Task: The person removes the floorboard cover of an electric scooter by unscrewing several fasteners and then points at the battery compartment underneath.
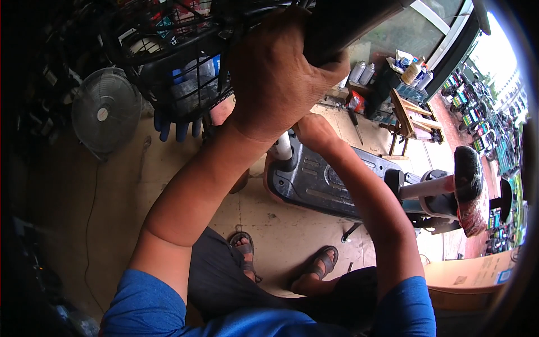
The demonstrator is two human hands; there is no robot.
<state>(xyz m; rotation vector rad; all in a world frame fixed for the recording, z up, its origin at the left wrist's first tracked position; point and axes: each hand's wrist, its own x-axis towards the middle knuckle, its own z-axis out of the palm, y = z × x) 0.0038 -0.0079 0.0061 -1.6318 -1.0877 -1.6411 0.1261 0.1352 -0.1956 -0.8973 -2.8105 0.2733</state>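
My left hand (275, 73) is raised at the top centre. Its thumb and fingers close round the edge of a smooth black part (351, 22) at the front of an electric scooter. Lower and to the right, my right hand (317, 132) is closed, close to the scooter's pale steering column (282, 147). What its fingers hold is hidden behind my left wrist. The scooter's black footboard (320, 180) stretches rightward below my hands, toward the seat (469, 174). A black wire basket (185, 92) sits left of my left hand.
A blue glove (178, 129) shows below the basket. A round fan (105, 109) stands at the left. Spray cans (362, 73), a screwdriver (356, 124) and a wooden frame (414, 115) are at the back right. A cardboard box (471, 272) lies at the lower right.
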